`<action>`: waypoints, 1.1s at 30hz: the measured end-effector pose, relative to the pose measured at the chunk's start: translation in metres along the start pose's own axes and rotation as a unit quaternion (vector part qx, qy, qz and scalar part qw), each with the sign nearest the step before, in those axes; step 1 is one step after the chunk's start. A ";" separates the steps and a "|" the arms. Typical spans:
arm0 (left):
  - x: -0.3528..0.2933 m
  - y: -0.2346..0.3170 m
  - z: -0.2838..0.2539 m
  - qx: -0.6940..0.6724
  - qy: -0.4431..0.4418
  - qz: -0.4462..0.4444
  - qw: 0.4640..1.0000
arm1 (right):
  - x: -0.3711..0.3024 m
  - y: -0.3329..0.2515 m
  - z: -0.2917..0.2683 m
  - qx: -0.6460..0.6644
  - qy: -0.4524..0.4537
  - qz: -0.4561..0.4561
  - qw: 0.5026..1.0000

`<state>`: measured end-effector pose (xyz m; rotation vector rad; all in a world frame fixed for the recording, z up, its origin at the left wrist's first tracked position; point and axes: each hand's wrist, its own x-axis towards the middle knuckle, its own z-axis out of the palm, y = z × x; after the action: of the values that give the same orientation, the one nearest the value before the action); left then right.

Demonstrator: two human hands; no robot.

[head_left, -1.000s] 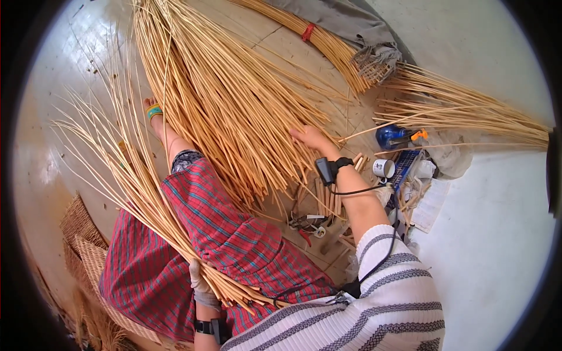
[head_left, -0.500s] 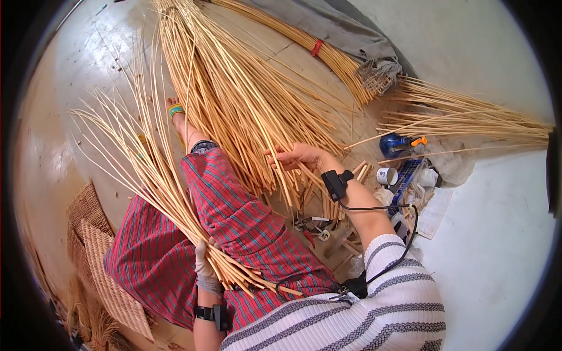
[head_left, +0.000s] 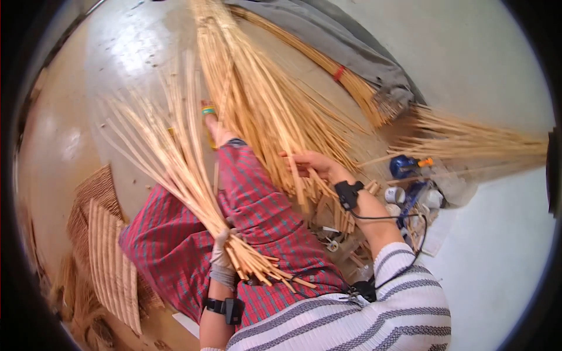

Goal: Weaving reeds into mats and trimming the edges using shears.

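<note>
My left hand, in a pale glove, is closed round a bundle of thin peeled canes near their thick ends. The canes lie slantwise over my lap and fan out toward the far left. At the near end of a big heap of similar canes is my right hand, bare, with its fingers curled round a cane. Motion blur softens those fingers, and part of the grip is hidden. My legs, in red checked cloth, stretch between the two lots.
Woven pieces lie at the left. A tied cane bundle rests partly under a grey cloth at the back. More canes, a blue bottle, a white cup and small tools are at the right.
The whole view has shifted, so most things sit farther right and a little lower. Both hands keep their places, the left still gripping the bundle, the right still at the heap.
</note>
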<state>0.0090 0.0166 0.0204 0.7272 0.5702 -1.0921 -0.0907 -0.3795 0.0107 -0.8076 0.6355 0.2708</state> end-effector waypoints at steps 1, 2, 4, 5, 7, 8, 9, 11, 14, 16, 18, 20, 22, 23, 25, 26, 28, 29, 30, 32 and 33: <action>-0.001 0.000 0.000 -0.006 0.018 -0.003 1.000 | 0.006 0.001 0.003 0.020 0.022 0.011 0.999; 0.000 0.000 0.002 0.002 -0.010 0.007 1.000 | 0.007 0.002 0.005 0.054 0.020 -0.009 0.998; -0.002 0.000 0.006 -0.002 -0.038 0.015 0.999 | 0.011 0.001 0.011 0.108 0.075 0.017 0.991; -0.001 0.001 0.009 -0.019 -0.084 0.016 0.996 | 0.012 -0.002 0.015 0.080 0.101 0.013 0.992; 0.000 0.001 0.013 -0.087 -0.121 -0.010 0.989 | 0.014 -0.008 0.022 0.008 0.048 -0.011 0.999; -0.001 0.002 0.014 -0.078 -0.122 -0.001 0.989 | 0.014 -0.012 0.025 -0.022 0.101 -0.003 0.995; 0.000 0.002 0.015 -0.062 -0.113 0.004 0.992 | 0.012 -0.015 0.029 -0.039 0.140 0.004 0.989; -0.001 0.003 0.014 -0.041 -0.092 0.011 0.995 | 0.012 -0.022 0.035 -0.036 0.134 -0.003 0.990; -0.001 0.003 0.008 0.035 -0.002 0.029 0.999 | 0.011 -0.027 0.039 0.071 0.065 -0.029 0.995; 0.002 0.003 0.005 0.012 -0.008 0.011 1.000 | 0.012 -0.028 0.039 0.068 0.050 -0.055 0.995; 0.003 0.003 0.004 0.015 -0.010 0.018 1.000 | 0.009 -0.028 0.037 0.060 0.048 -0.078 0.994; 0.003 0.004 0.004 0.031 -0.027 0.045 0.998 | 0.007 -0.027 0.038 0.097 -0.004 -0.057 0.994; 0.003 0.004 0.005 0.037 -0.009 0.039 0.999 | 0.006 -0.025 0.039 0.124 -0.022 -0.054 0.991; 0.003 0.004 0.005 0.036 -0.028 0.051 0.998 | 0.007 -0.024 0.040 0.136 -0.025 -0.061 0.988; 0.003 0.005 0.007 0.043 -0.012 0.035 0.998 | 0.010 -0.021 0.041 0.139 0.017 -0.046 0.989; 0.004 0.006 0.007 0.032 -0.011 0.013 0.999 | 0.013 -0.021 0.041 0.152 0.013 -0.040 0.988; 0.004 0.006 0.008 0.035 0.002 0.017 0.999 | 0.017 -0.020 0.041 0.175 -0.025 -0.044 0.983; 0.004 0.006 0.009 0.045 0.005 0.038 0.998 | 0.017 -0.020 0.041 0.162 -0.007 -0.061 0.985; 0.002 0.006 0.008 0.053 0.027 0.044 0.997 | 0.017 -0.020 0.041 0.174 -0.007 -0.057 0.983; 0.002 0.006 0.008 0.044 0.007 0.036 0.998 | 0.017 -0.020 0.041 0.176 -0.042 -0.075 0.981; 0.003 0.006 0.008 0.048 0.007 0.024 0.999 | 0.016 -0.021 0.041 0.196 -0.073 -0.077 0.975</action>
<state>0.0161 0.0100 0.0245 0.8284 0.5131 -1.0758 -0.0515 -0.3627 0.0346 -0.4484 0.4650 0.0580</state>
